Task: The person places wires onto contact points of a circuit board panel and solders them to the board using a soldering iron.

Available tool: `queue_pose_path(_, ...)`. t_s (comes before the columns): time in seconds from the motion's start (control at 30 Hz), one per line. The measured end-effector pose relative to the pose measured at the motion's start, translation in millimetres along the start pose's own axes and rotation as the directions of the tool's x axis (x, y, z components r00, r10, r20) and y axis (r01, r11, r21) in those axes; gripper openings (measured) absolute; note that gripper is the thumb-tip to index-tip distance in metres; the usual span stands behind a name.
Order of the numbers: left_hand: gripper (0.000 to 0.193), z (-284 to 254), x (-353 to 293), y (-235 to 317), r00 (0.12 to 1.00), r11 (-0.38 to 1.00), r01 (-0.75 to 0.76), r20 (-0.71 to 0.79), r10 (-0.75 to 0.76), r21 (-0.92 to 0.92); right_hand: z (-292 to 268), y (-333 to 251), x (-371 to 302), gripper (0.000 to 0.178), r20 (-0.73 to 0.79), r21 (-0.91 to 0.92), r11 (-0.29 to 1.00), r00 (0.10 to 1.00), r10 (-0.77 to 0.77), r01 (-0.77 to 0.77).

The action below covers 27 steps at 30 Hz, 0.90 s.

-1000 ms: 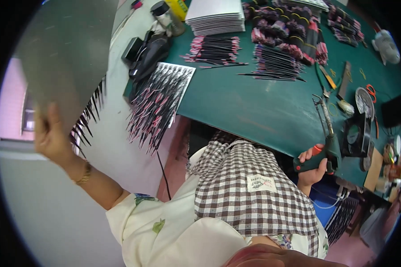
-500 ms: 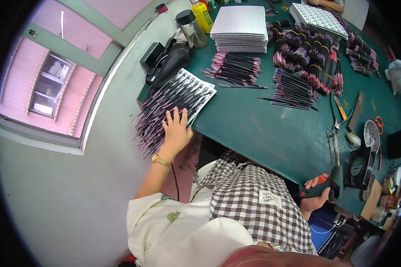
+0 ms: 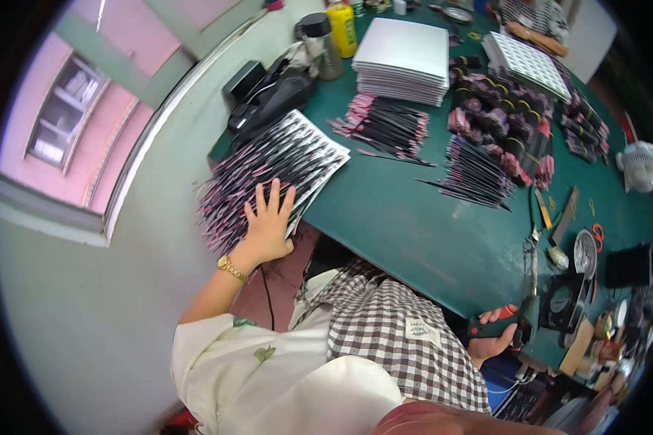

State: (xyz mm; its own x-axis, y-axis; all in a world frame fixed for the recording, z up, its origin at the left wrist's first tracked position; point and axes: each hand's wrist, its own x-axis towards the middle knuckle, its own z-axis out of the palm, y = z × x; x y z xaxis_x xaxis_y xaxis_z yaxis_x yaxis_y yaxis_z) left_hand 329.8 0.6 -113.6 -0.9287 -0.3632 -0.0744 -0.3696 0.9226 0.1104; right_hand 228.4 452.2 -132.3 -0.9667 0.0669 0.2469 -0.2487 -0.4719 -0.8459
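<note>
Left hand (image 3: 268,223): spread over thin black-and-pink wires (image 3: 265,161), presumably steadying them. Right hand (image 3: 492,344): wrapped round green-red plastic soldering gun (image 3: 530,315), pointing outward, likely for safety.

Yellow bottle (image 3: 342,30) beside dark-lidded bottle (image 3: 322,49). Small pale fan (image 3: 638,167), orange-handled scissors (image 3: 598,235) at right. Window (image 3: 67,109) at left.

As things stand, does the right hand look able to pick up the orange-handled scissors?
Probably not: the right hand is wrapped around the soldering gun, and the black fan seems partly in the way of the scissors.
</note>
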Motion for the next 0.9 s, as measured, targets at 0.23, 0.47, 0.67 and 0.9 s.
queue_pose_path(0.23,0.085,5.8,-8.8,-7.0,0.991,0.998,0.050,-0.126,-0.046,0.027,-1.5,-8.5,15.6,0.041,-0.033,0.044,0.993,0.994,0.107,-0.105)
queue_pose_path(0.47,0.079,-8.7,-16.9,15.0,0.919,0.989,0.109,-0.390,-0.063,0.096,-2.0,-7.4,30.2,0.041,0.011,0.129,0.980,0.988,0.153,-0.153)
queue_pose_path(0.67,0.077,6.2,-20.2,37.2,0.866,0.992,0.107,-0.497,-0.056,0.075,-3.5,11.5,38.7,0.039,0.034,0.199,0.967,0.987,0.158,-0.162)
queue_pose_path(0.9,0.071,12.8,-5.3,33.6,0.799,0.989,0.068,-0.601,0.024,0.130,-3.1,7.0,40.0,0.037,0.073,0.108,0.978,0.983,0.171,-0.178)
